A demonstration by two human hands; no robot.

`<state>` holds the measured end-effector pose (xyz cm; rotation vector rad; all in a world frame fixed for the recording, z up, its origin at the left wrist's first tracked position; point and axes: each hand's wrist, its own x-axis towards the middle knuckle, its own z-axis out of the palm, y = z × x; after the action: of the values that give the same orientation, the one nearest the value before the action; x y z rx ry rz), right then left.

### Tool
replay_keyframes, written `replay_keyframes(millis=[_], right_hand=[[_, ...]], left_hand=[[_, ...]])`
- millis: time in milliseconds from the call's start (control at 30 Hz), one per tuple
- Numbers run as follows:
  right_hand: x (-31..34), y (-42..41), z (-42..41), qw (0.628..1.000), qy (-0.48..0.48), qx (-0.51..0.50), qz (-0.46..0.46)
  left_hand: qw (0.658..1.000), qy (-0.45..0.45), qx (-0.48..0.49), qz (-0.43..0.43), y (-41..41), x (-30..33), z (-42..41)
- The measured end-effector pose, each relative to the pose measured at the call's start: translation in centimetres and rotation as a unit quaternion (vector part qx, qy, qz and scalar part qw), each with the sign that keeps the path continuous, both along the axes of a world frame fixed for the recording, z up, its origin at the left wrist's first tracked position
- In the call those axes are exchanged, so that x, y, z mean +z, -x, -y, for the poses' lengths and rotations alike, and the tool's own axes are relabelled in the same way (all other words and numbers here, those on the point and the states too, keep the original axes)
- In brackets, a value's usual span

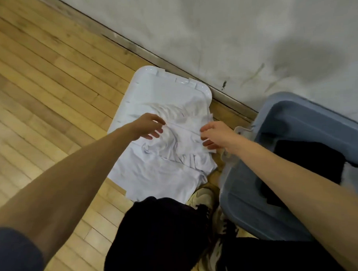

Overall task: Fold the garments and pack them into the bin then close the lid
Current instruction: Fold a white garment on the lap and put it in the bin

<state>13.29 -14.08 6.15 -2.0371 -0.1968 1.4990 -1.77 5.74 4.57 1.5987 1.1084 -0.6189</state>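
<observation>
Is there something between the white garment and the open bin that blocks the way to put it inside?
Nothing visible blocks it. The white garment lies on the lid on the floor, beside the open blue bin. Only a dark garment lies inside. Both hands, left hand and right hand, are at the garment.

The floor is made of light brown wooden boards, laid in long strips. A white wall with grey smudges and dark marks is seen behind it. A dark strip runs where they meet.
</observation>
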Motion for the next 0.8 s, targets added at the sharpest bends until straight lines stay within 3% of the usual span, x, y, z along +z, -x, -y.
replay_keyframes(millis=[133, 300, 533, 667, 800], right_hand=[[-5.3, 1.9, -1.6, 0.999, 0.038, 0.011, 0.001], [-10.8, 5.0, -2.0, 0.998, 0.046, 0.043, -0.005], [-15.7, 8.5, -4.5, 0.995, 0.037, 0.076, 0.053], [-16.9, 9.7, -5.1, 0.997, 0.033, 0.021, 0.064], [-16.2, 9.8, -5.6, 0.993, 0.006, -0.111, 0.029]], left_hand=[[0.999, -0.045, -0.01, 0.005, 1.5, -4.3, 0.4], [0.975, -0.187, -0.108, 0.055, 2.6, -9.1, 1.6], [0.943, -0.234, -0.236, 0.018, 2.6, -13.1, 2.5], [0.936, -0.283, -0.198, 0.062, 2.6, -13.6, 2.7], [0.908, -0.32, -0.229, 0.147, 2.7, -11.9, 2.2]])
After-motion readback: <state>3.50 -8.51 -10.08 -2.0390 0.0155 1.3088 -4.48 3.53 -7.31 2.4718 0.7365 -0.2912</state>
